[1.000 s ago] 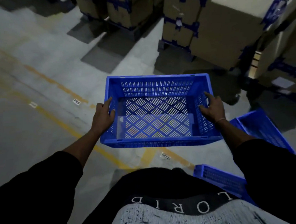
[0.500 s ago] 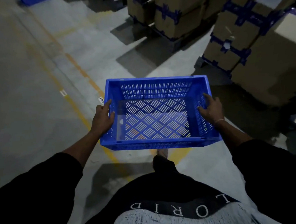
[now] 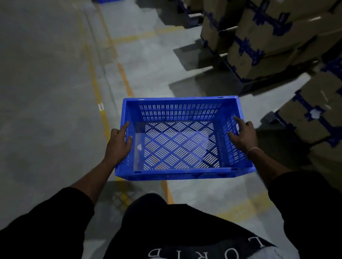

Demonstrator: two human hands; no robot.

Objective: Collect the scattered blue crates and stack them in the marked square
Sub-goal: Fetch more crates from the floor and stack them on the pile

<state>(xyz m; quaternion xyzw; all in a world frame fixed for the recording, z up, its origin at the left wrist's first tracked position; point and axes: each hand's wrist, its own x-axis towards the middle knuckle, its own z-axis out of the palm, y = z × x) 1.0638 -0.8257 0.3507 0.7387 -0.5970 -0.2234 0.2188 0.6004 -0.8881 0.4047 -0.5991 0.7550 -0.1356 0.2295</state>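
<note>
Both hands, left hand [image 3: 118, 144] and right hand [image 3: 243, 134], are curled round the side rims of a blue slotted plastic crate [image 3: 181, 138], carried level; stacked cardboard boxes [image 3: 260, 45] nearby could be clipped.

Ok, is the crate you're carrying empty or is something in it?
Empty. The blue crate is held upright by the left hand and right hand, and its slotted bottom shows bare, floor visible through it.

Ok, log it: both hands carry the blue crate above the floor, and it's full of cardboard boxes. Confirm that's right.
Not quite. The head view shows the blue crate empty: its slotted bottom is bare. The cardboard boxes stand stacked on the floor to the right. The rest holds: the left hand and right hand grip its sides, above the floor.
</note>
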